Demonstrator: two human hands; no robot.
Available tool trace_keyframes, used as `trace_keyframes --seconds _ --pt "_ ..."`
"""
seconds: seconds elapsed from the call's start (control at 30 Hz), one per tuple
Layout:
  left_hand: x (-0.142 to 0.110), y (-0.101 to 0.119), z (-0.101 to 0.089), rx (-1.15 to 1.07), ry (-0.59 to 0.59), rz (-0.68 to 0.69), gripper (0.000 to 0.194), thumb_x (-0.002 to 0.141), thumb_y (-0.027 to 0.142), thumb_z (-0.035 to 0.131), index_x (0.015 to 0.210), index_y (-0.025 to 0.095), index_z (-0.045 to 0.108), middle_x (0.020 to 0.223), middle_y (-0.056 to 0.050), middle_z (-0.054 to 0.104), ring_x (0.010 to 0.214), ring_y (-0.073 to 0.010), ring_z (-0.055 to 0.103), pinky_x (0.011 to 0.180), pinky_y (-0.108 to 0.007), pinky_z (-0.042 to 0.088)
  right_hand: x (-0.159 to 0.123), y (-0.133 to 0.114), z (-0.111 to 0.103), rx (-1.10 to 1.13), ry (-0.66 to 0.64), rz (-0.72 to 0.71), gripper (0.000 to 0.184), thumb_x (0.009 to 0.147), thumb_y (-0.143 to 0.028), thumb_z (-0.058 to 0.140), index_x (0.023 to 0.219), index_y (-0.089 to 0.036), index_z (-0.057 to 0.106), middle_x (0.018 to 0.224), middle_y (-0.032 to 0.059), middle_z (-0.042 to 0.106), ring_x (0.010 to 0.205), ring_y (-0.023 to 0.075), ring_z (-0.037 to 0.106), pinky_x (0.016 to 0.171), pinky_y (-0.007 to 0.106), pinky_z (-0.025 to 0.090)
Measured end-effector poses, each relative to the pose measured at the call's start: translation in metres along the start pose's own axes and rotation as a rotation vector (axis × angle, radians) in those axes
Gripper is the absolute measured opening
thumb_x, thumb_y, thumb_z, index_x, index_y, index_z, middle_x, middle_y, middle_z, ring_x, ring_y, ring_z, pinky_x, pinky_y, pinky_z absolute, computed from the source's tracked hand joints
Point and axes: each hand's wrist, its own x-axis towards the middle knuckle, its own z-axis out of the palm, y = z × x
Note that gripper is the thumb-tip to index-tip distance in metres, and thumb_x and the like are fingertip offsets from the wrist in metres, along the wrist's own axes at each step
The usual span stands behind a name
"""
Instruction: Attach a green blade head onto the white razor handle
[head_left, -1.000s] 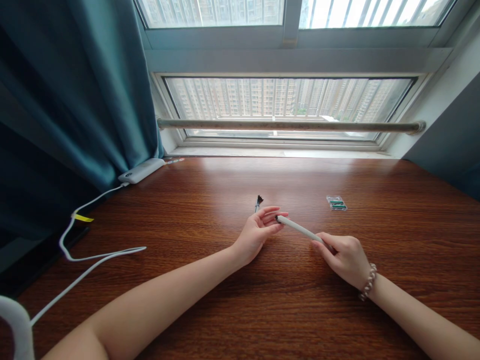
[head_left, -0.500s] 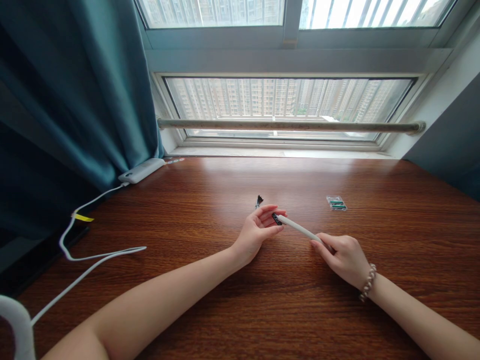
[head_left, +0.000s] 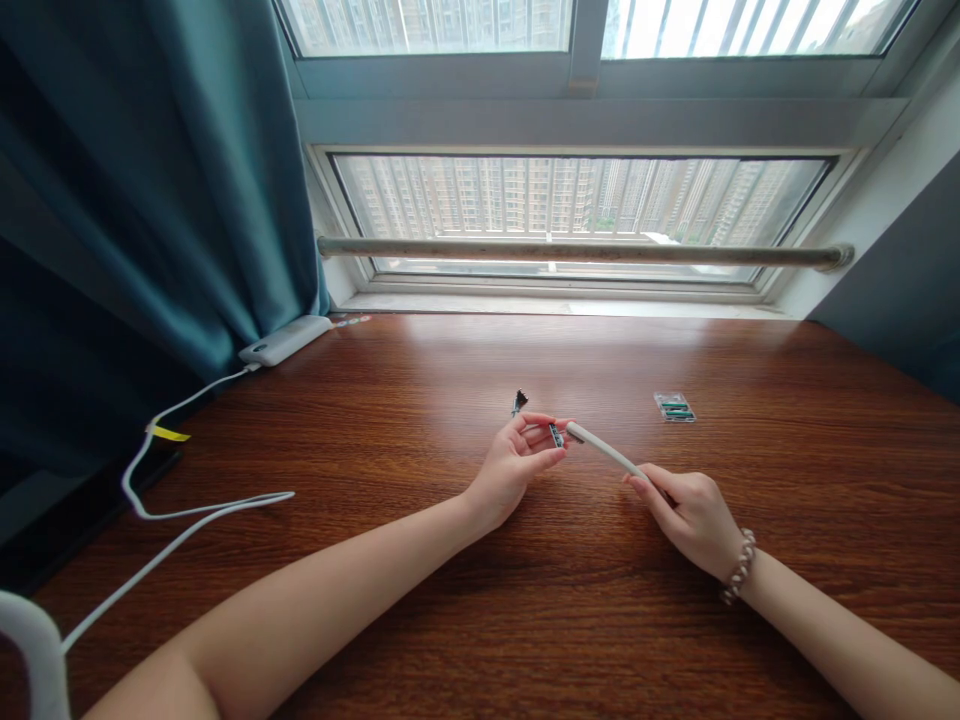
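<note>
My left hand pinches a small dark rectangular piece with pale bands, which looks like a razor head, between thumb and fingers above the table. In my right hand is a slim white toothbrush, gripped by its lower part. Its head, with something dark on the underside, points at the razor head with a slight gap between them. Just beyond my left fingers lies a small metallic object with a dark end, partly hidden by the hand. A clear case with green strips rests farther right.
The brown wooden table reaches the window sill. At the left, a white power strip or adapter lies by the blue curtain, with a white cable looping forward. A metal bar crosses the window.
The toothbrush head has drawn back slightly to the right, off the razor head. The razor head has turned a little in my left fingers, showing more pale bands.
</note>
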Motion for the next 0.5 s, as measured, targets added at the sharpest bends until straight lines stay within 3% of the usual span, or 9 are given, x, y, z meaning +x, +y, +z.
trace_keyframes --seconds 0.13,0.33,0.5 --pt "0.0005 -0.001 -0.0008 0.006 -0.005 -0.01 0.029 0.066 0.01 0.067 0.092 0.015 0.054 0.11 -0.01 0.059 0.102 -0.0207 0.054 0.093 -0.039 0.036 -0.0004 0.0009 -0.0001 0.05 0.018 -0.001 0.031 0.088 -0.04 0.035 0.084 -0.019 0.057 0.051 -0.0024 0.049 0.045 0.0101 0.045 0.051 0.022 0.027" --pt "-0.0002 0.0008 -0.0013 0.114 0.024 -0.001 0.036 0.063 0.012 0.069 0.098 0.018 0.061 0.11 -0.008 0.059 0.105 -0.0218 0.051 0.088 -0.034 0.039 0.0001 -0.0008 0.0004 0.027 -0.018 -0.026 0.029 0.086 -0.04 0.039 0.074 -0.02 0.058 0.05 -0.0028 0.048 0.046 0.0095 0.042 0.051 0.021 0.026" --pt "0.0 0.0012 -0.0012 0.108 0.037 -0.01 0.039 0.062 0.012 0.07 0.099 0.02 0.063 0.11 -0.007 0.059 0.106 -0.021 0.05 0.089 -0.032 0.038 -0.0002 -0.001 0.0004 0.0 0.036 0.016 0.033 0.086 -0.041 0.039 0.067 -0.019 0.055 0.047 -0.0031 0.043 0.042 0.0087 0.038 0.049 0.021 0.025"
